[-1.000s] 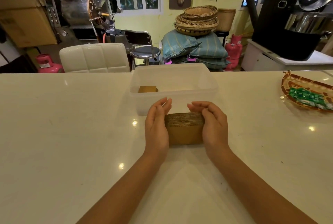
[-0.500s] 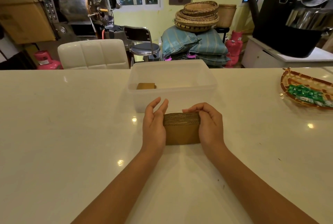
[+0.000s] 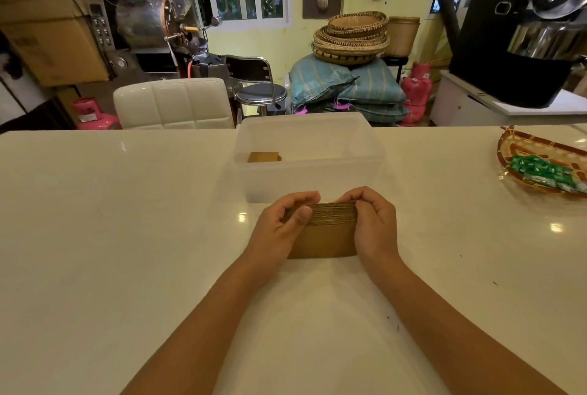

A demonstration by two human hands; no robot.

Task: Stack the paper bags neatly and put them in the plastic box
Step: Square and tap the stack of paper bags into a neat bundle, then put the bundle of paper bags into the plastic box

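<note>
1. a white padded chair (image 3: 174, 103) is standing behind the far edge of the white counter (image 3: 111, 220), at the left of the scene.

2. the person's left hand (image 3: 279, 229) is reaching in from the lower left and curling around the left end of a stack of brown paper bags (image 3: 327, 236); the thumb is lying across the near face of the stack and the fingers are bending over its top edge, so the hand is partly closed and gripping the bags.

3. the stack of brown paper bags is standing on edge on the counter, squeezed between the two hands, its layered top edges facing up and its flat brown face turned toward the camera.

4. a translucent plastic box (image 3: 374, 153) is sitting open just behind the stack, near the fingertips of both hands but apart from them; a small brown bundle (image 3: 264, 157) is already lying inside at its left side.

5. the right hand (image 3: 374, 229) is coming in from the lower right and pressing against the right end of the stack, fingers folding over the top edge; it too is partly closed and holding the bags.

6. a woven tray (image 3: 521, 153) holding green packets (image 3: 546, 172) is resting on the counter at the far right, well apart from the hands.
</note>
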